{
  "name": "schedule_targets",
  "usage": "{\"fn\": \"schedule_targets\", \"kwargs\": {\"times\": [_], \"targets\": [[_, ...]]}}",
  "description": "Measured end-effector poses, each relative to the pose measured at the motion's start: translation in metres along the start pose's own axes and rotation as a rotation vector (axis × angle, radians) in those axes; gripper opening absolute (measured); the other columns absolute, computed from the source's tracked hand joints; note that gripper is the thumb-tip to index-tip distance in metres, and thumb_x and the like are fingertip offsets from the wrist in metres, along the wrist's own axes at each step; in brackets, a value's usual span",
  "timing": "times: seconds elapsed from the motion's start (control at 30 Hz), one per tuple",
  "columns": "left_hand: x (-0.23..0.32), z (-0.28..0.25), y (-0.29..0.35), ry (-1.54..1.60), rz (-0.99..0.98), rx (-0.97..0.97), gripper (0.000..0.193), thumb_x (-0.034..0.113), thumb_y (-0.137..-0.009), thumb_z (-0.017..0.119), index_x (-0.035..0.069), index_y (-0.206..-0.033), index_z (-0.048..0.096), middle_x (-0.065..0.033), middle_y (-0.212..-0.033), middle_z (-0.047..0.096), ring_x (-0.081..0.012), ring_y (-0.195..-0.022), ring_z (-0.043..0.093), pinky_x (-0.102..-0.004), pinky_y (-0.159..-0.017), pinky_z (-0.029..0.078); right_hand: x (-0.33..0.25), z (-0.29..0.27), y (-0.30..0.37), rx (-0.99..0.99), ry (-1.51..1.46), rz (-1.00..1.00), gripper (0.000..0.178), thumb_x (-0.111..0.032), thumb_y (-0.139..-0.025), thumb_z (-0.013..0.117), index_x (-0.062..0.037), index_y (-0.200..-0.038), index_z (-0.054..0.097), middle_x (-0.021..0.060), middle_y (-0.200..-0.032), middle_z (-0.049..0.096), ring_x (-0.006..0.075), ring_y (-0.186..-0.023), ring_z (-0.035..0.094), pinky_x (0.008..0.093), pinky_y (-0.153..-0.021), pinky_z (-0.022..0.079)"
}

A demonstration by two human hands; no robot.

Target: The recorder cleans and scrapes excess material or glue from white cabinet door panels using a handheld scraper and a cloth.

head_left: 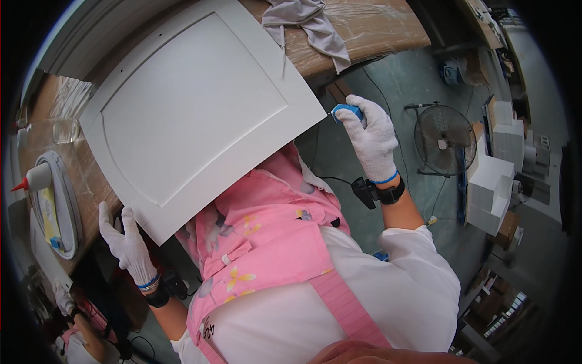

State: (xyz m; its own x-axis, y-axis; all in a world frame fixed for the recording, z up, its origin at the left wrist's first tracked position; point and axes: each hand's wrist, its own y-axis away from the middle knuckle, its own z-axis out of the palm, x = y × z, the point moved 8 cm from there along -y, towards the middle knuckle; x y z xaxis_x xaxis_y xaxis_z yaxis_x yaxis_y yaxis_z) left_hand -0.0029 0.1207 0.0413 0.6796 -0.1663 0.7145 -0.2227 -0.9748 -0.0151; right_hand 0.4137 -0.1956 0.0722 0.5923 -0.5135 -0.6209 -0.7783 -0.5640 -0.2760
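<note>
A white cabinet door panel (194, 103) with a raised arched frame lies tilted across the bench, its near corners overhanging the edge. My right hand (371, 136), in a white knit glove, pinches a small blue block (347, 111) that looks like a sanding sponge. The block is close to the panel's right corner; I cannot tell whether they touch. My left hand (127, 244), gloved too, is beside the panel's near left corner with thumb and fingers apart. Whether its fingertips rest on the bench is unclear.
A plastic-wrapped bench (376, 27) carries a grey cloth (303, 27). To the left are a white bottle with a red nozzle (37, 177) and an oval white frame (70, 206). A floor fan (445, 142) stands right, near white boxes (490, 188). A co-worker's gloved hand (63, 299) shows lower left.
</note>
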Motion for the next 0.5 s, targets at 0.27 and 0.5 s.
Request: {"fn": "schedule_targets", "kwargs": {"times": [0.27,0.5], "targets": [[-0.0034,-0.0015,-0.0001,0.037,-0.005,0.021,0.062,0.021,-0.094,0.066,-0.002,-0.145,0.039,-0.0179,-0.15,0.041,-0.029,-0.138,0.041,-0.042,-0.116,0.034,-0.0098,0.0056,-0.0048,-0.058,0.039,0.035,0.039,-0.034,-0.086,0.074,0.0009,-0.104,0.069,0.0181,-0.093,0.07,0.0327,-0.086,0.068,0.0388,-0.078,0.053],[-0.0069,-0.0046,-0.0005,0.017,-0.015,0.031,0.062,0.021,-0.094,0.066,-0.002,-0.145,0.039,-0.0178,-0.15,0.041,-0.0291,-0.138,0.041,-0.0421,-0.116,0.034,-0.0135,0.0038,-0.0038,-0.025,0.032,0.032,0.039,-0.034,-0.085,0.075,-0.0004,-0.103,0.069,0.0187,-0.093,0.07,0.0337,-0.085,0.068,0.0387,-0.076,0.054]]}}
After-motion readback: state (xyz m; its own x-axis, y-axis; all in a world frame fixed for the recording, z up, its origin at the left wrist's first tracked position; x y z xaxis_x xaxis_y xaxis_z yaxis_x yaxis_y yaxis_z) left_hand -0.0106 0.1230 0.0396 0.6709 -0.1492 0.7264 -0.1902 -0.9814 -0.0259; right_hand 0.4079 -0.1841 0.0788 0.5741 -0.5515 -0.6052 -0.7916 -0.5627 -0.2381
